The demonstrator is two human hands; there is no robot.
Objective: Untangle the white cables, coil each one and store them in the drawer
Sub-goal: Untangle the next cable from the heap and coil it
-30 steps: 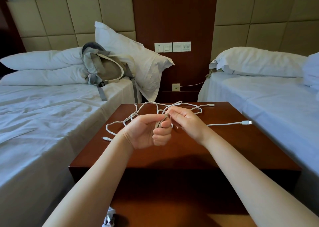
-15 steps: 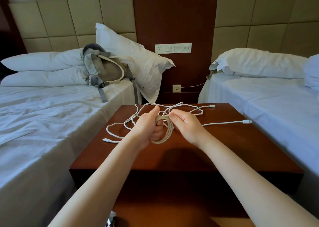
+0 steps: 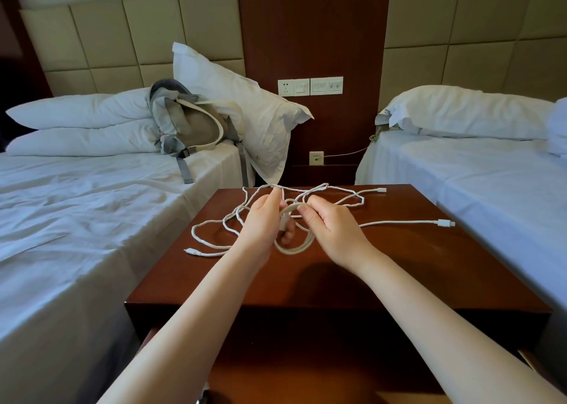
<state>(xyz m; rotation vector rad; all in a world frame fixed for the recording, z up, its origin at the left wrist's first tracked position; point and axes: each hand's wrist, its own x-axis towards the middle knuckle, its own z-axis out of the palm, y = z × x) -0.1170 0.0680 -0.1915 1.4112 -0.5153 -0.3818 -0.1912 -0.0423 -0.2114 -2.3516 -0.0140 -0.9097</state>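
White cables lie tangled on the brown nightstand [image 3: 399, 265]. My left hand [image 3: 264, 222] holds a small coil of white cable [image 3: 297, 245] that hangs in a loop below its fingers. My right hand [image 3: 331, 228] pinches the top of that coil from the right. From the coil a straight run leads right to a plug [image 3: 445, 223]. The loose tangle [image 3: 245, 213] spreads behind and left of my hands, with one plug end [image 3: 191, 251] at the left and another plug end [image 3: 381, 190] at the back right. The drawer front below the nightstand top is in shadow.
A bed with white sheets [image 3: 76, 219] stands to the left, with pillows and a grey backpack [image 3: 190, 127]. A second bed [image 3: 491, 188] stands to the right. Wall sockets [image 3: 310, 86] sit on the wood panel behind the nightstand.
The coil now hangs as a larger loop below my left hand. Both hands have shifted slightly away from me, and my left fingers have opened from a fist around the coil.
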